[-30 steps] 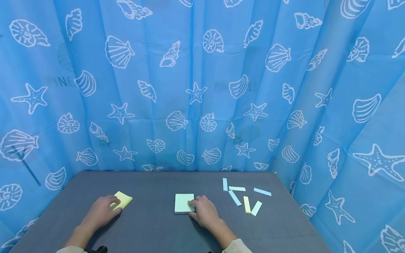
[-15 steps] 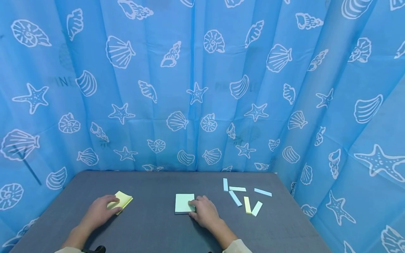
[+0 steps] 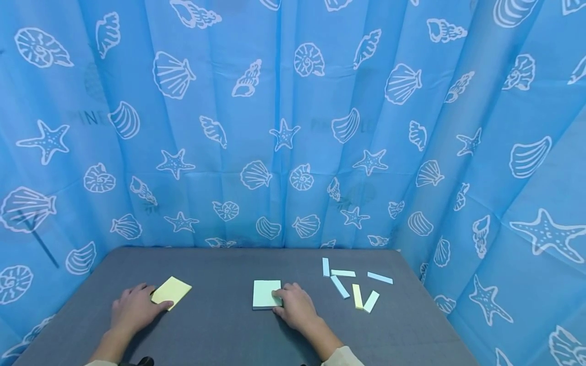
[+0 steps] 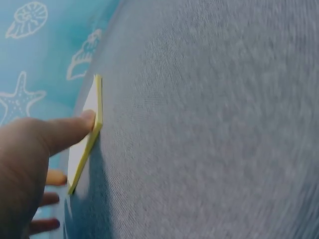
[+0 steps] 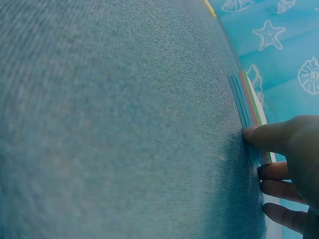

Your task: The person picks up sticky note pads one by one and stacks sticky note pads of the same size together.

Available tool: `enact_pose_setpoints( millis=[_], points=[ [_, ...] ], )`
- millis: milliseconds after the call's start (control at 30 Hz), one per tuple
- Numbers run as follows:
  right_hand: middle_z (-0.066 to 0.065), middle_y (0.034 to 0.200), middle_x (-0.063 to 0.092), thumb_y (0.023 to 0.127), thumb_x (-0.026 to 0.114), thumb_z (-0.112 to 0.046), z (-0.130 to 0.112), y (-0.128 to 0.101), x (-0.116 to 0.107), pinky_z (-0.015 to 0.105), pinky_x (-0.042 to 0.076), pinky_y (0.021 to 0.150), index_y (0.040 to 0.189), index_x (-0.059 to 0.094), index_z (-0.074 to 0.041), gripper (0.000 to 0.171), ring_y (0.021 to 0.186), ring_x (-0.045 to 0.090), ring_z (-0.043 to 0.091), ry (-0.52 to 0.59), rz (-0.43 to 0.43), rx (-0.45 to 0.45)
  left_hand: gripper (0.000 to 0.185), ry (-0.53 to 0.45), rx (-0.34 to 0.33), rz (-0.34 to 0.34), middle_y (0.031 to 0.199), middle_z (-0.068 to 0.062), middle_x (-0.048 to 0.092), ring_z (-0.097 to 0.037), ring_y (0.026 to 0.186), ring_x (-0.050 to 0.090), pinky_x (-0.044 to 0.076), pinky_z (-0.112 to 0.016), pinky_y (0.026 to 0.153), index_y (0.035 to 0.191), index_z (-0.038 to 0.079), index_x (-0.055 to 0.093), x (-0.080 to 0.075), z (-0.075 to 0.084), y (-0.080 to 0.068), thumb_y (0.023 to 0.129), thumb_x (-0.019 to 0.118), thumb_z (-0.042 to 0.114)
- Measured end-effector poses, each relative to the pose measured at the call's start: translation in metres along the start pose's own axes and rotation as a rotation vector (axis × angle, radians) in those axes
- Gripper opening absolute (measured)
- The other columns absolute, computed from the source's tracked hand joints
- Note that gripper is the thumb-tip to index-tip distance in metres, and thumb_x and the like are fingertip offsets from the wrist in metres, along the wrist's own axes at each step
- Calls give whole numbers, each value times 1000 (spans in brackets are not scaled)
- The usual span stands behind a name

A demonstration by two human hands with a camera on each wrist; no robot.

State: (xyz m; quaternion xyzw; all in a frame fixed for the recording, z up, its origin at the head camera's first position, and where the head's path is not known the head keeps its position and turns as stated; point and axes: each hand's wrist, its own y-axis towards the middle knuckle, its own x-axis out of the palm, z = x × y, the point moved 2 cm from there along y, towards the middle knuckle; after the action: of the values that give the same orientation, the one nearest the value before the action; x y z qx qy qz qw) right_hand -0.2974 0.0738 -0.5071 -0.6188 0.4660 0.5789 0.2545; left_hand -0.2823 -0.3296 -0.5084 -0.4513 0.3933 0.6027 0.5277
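The left hand lies at the left of the frame, thumb along the near side of the yellow pad, its other fingers spread wide; the left wrist view shows them well separated. At the lower middle of the frame, the right hand holds the near right corner of the pale green-topped stack between thumb and fingers, and the right wrist view shows blue, pink and green layers in its side. For steady handling, light, even thumb pressure would probably suit the thin yellow pad best, since a hard push at one corner could turn it or fan its sheets. On the layered stack, pressing from the side and top together should stop the layers slipping over one another. The grey surface looks fabric-covered, with a fine weave in the wrist views, and should let paper slide fairly easily. Towards its right lie loose strips: three blue, two pale green and one yellow strip. Behind and to the right hangs a blue curtain printed with white shells and starfish.
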Motion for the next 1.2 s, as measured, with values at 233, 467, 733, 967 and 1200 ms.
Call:
enact_pose_setpoints(
  millis=[233,467,733,967,1200],
  points=[
    [-4,95,63,83,77,-35,-1,1,0,28,42,66,117,72,-20,38,78,46,9,3,-11,18,98,-119,-86,15,123,-36,46,-58,107,39,30,-67,84,121,-9,56,2,1,-1,69,70,72],
    [-4,96,62,84,77,-36,-2,-1,-1,29,42,67,119,71,-22,38,80,47,9,24,-29,43,78,-242,-82,170,115,-35,50,-55,104,44,33,-64,81,125,-9,48,6,9,-3,73,84,37],
    [-3,98,63,83,77,-34,-1,-4,0,30,43,69,118,71,-20,38,82,49,10,36,-5,43,62,-504,-72,225,94,-23,57,-30,77,55,41,-41,63,132,-8,37,11,26,-5,81,72,-2],
    [-4,98,63,83,77,-34,0,-4,2,31,44,71,120,69,-21,40,83,49,10,38,4,43,75,-680,-101,154,93,-17,66,-21,72,62,46,-33,60,147,-2,28,11,33,-1,86,70,3],
    [-4,99,63,84,76,-35,1,-4,2,31,44,72,121,68,-22,41,84,49,10,37,9,38,72,-879,-70,157,105,-27,65,-18,66,67,52,-29,60,148,-3,28,21,51,-5,88,68,3]
  ],
)
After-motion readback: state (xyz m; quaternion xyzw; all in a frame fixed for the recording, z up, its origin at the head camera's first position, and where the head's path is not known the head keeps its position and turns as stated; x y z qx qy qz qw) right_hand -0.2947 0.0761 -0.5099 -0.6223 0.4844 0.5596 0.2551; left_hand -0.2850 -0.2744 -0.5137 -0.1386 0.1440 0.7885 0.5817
